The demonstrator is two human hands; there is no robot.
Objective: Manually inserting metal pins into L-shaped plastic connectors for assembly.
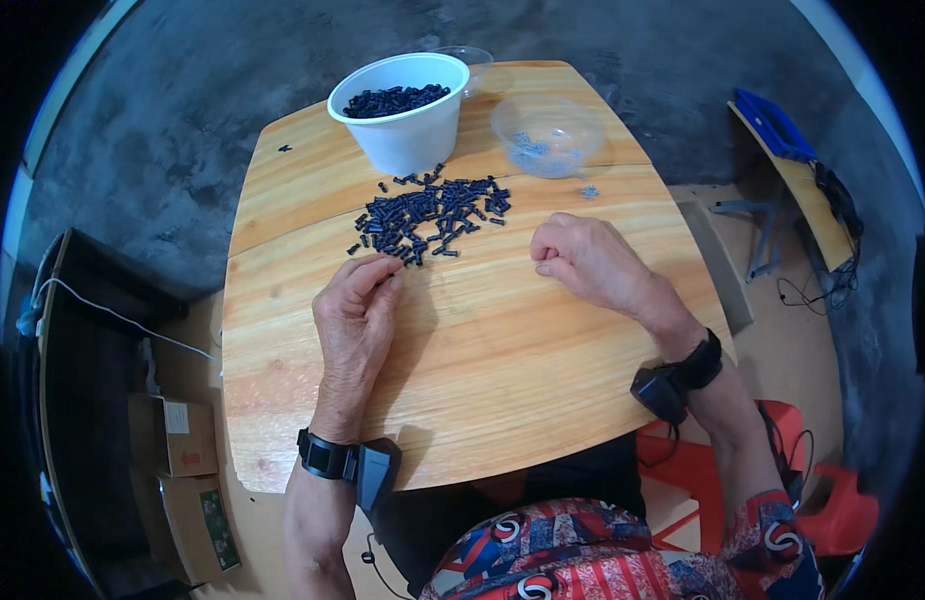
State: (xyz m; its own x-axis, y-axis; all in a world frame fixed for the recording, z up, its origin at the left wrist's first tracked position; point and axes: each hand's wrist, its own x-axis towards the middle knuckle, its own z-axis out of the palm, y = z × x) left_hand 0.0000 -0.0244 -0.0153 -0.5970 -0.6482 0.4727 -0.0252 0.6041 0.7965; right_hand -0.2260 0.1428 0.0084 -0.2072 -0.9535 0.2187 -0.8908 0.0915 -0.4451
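A loose pile of small black cylindrical plastic parts (422, 215) lies on the wooden table. At the pile's near edge, my left hand (357, 300) is closed in a pinch, with a small dark piece like those in the pile just showing between thumb and forefinger. To the right, my right hand (592, 262) has its fingers curled and thumb pressed to the forefinger; whatever it may hold is hidden. Beyond it stands a clear plastic bowl (572, 125) with some tiny pale blue-grey pieces inside. A few similar tiny pieces (590, 192) lie on the table beside the bowl.
Behind the pile stands a white tub (407, 145) full of the black parts, with a clear round container (472, 70) partly hidden behind it. A small dark piece (285, 148) lies at the table's far left. Cardboard boxes (177, 435) and a red plastic chair (837, 510) flank the table.
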